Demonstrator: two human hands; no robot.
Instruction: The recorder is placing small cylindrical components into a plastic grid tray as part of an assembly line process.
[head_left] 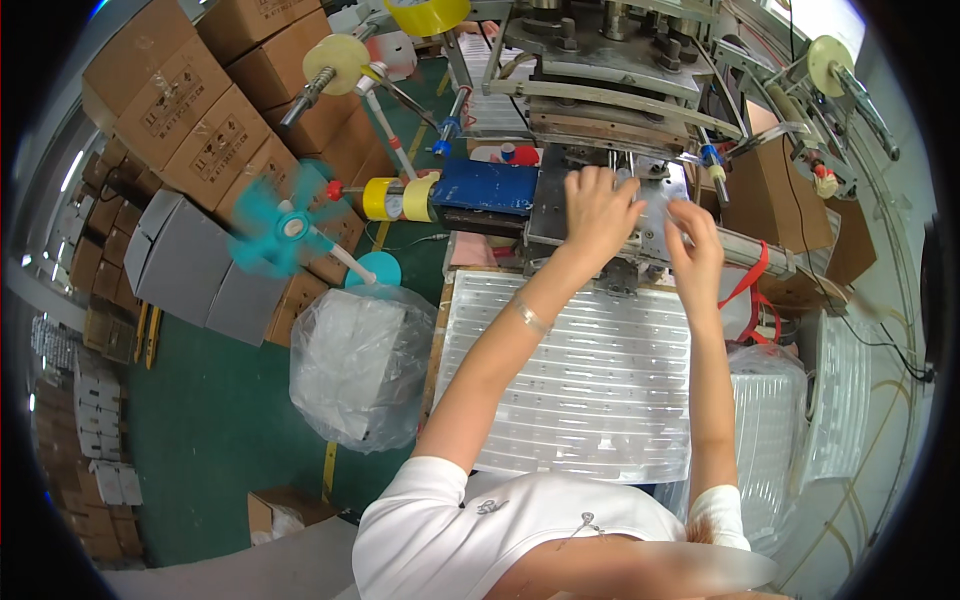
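Note:
My left hand (600, 212) is over the metal bed (548, 195) of a press machine (610, 75), its fingers bent and spread above the plate. No held thing shows in it. Beside it, my right hand (697, 245) hovers at the right part of the bed with curved fingers and the thumb apart; nothing shows between them. Small metal fittings sit between the two hands, partly covered by the left fingers. Below my forearms lies a translucent ribbed plastic tray (570, 370) on the worktable. A blue block (487, 187) adjoins the bed on the left.
Left of the bed are yellow tape rolls (383, 198) and a turquoise fan (290, 228). A plastic-wrapped bundle (360, 365) stands left of the table. Cardboard boxes (190, 130) are stacked at the far left. A red strap (752, 280) hangs right of my right hand, above more wrapped trays (765, 410).

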